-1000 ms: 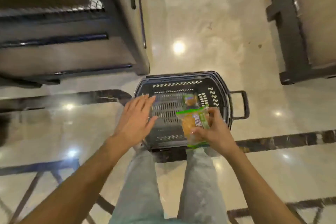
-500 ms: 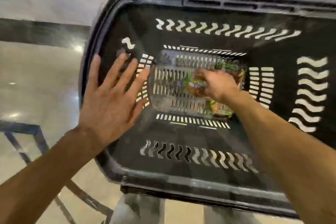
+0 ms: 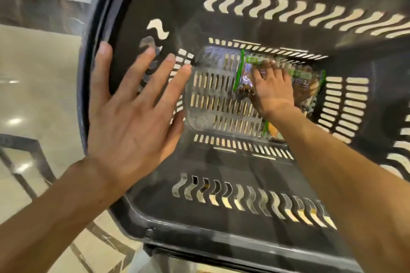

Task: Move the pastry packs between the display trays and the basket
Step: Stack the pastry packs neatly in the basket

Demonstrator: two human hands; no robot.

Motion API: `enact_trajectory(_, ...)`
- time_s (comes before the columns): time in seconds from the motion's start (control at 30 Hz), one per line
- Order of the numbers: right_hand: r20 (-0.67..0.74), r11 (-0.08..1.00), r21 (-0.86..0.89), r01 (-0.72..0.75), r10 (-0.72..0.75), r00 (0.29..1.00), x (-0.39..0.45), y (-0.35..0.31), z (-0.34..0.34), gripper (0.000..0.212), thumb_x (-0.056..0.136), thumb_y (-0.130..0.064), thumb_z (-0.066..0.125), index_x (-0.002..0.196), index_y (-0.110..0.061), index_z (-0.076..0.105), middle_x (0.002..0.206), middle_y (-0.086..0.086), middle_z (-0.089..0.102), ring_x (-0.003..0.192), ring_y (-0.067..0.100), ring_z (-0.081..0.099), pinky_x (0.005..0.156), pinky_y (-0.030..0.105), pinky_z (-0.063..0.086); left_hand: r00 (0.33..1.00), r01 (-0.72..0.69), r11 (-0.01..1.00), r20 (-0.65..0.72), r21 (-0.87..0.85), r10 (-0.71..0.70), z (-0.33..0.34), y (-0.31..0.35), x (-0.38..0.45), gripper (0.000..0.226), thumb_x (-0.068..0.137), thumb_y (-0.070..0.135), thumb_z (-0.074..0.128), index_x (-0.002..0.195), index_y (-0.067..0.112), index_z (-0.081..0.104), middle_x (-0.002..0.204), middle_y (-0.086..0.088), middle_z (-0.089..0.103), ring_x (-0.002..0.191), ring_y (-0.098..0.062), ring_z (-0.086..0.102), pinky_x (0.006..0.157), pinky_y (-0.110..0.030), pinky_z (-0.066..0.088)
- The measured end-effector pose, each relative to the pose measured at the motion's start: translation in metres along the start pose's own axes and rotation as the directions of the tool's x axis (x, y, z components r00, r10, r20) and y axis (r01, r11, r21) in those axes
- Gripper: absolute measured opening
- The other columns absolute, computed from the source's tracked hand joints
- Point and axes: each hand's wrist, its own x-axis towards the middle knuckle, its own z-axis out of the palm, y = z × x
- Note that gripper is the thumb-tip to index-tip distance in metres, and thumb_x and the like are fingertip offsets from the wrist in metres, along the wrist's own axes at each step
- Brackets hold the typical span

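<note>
A black plastic basket (image 3: 221,226) fills the view, seen from above. On its slotted floor lies a clear pastry pack with green edges (image 3: 244,75), and my right hand (image 3: 271,91) lies over it, thumb at its near edge and fingers over its top. A second pack (image 3: 309,85) lies just right of that hand. A third, orange pack (image 3: 272,133) shows under my right wrist. My left hand (image 3: 131,117) hovers open, fingers spread, over the basket's left rim and wall, holding nothing.
The basket stands on a glossy beige marble floor (image 3: 33,99) with dark inlaid bands at the left. My trouser legs show just below the basket's near rim. No display trays are in view.
The view has dropped from standing height to close over the basket. My right hand has carried the pack down from above the rim to the basket floor. My left hand stays open at the left side.
</note>
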Motion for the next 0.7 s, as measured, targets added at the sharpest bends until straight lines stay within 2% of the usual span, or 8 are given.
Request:
enact_trajectory(0.07,0.02,1.0,-0.007,-0.003,0.003,1.0,-0.001,0.001,0.01,0.091,0.097,-0.025,0.063,0.161,-0.021,0.0,0.168,0.016,-0.007,0.155,0.038,-0.004,0.123,0.052,-0.001,1.0,0.003,1.0,-0.018,-0.004,-0.003,0.0,0.001,0.001,0.058,0.1,0.042,0.049,0.152,0.016,0.042,0.151,-0.006,0.051,0.144,-0.031,0.04,0.121,-0.057,-0.002)
enact_trajectory(0.17,0.049,0.999,-0.05,-0.008,0.01,0.999,-0.006,0.005,0.013,0.097,0.094,-0.015,0.063,0.161,-0.021,-0.007,0.167,0.017,-0.012,0.155,0.036,-0.007,0.124,0.051,-0.003,1.0,-0.003,1.0,-0.022,-0.009,0.003,0.001,0.0,0.001,0.057,0.101,0.039,0.048,0.151,0.015,0.042,0.15,-0.007,0.052,0.143,-0.031,0.041,0.121,-0.056,-0.003)
enact_trajectory(0.3,0.116,0.999,-0.013,-0.038,0.039,0.992,-0.019,0.012,0.001,0.093,0.094,-0.027,0.064,0.162,-0.016,0.0,0.167,0.018,-0.011,0.155,0.033,-0.007,0.127,0.047,0.003,0.999,0.002,0.999,-0.044,-0.036,-0.004,0.002,-0.001,0.0,0.054,0.1,0.036,0.046,0.148,0.013,0.046,0.147,-0.008,0.055,0.14,-0.032,0.044,0.122,-0.058,0.002)
enact_trajectory(0.43,0.03,0.992,0.111,0.053,-0.056,0.998,-0.064,-0.008,-0.033,0.096,0.091,-0.034,0.069,0.161,-0.014,0.005,0.167,0.015,-0.013,0.155,0.032,-0.009,0.125,0.046,0.0,1.0,-0.012,0.994,-0.017,-0.107,0.01,-0.005,-0.003,-0.001,0.051,0.098,0.032,0.051,0.144,0.011,0.05,0.14,-0.009,0.061,0.139,-0.032,0.045,0.123,-0.059,0.005)
enact_trajectory(0.57,-0.056,0.98,0.071,0.185,-0.182,0.982,-0.158,-0.018,-0.108,0.094,0.093,-0.036,0.066,0.161,-0.014,0.005,0.168,0.014,-0.008,0.155,0.033,-0.003,0.124,0.046,0.002,0.999,0.018,0.974,0.037,-0.227,-0.01,-0.06,-0.004,-0.028,0.045,0.095,0.028,0.056,0.137,0.01,0.056,0.132,-0.005,0.066,0.136,-0.027,0.047,0.121,-0.061,0.014)
enact_trajectory(0.63,-0.092,0.972,0.063,0.226,-0.22,0.971,-0.222,-0.012,-0.171,0.088,0.092,-0.036,0.065,0.16,-0.015,0.014,0.169,0.014,0.002,0.155,0.035,0.006,0.125,0.047,0.011,0.999,0.042,0.963,0.019,-0.265,-0.038,-0.115,-0.007,-0.047,0.046,0.095,0.032,0.052,0.136,0.011,0.057,0.134,-0.006,0.064,0.135,-0.027,0.047,0.12,-0.06,0.019)
enact_trajectory(0.7,-0.212,0.96,0.046,0.277,-0.262,0.942,-0.283,-0.006,-0.249,0.077,0.091,-0.035,0.064,0.156,-0.016,0.027,0.167,0.015,0.015,0.151,0.038,0.02,0.123,0.051,0.023,0.995,0.075,0.951,-0.045,-0.301,-0.092,-0.183,-0.018,-0.06,0.049,0.093,0.035,0.049,0.135,0.012,0.058,0.133,-0.007,0.064,0.133,-0.028,0.047,0.118,-0.057,0.023)
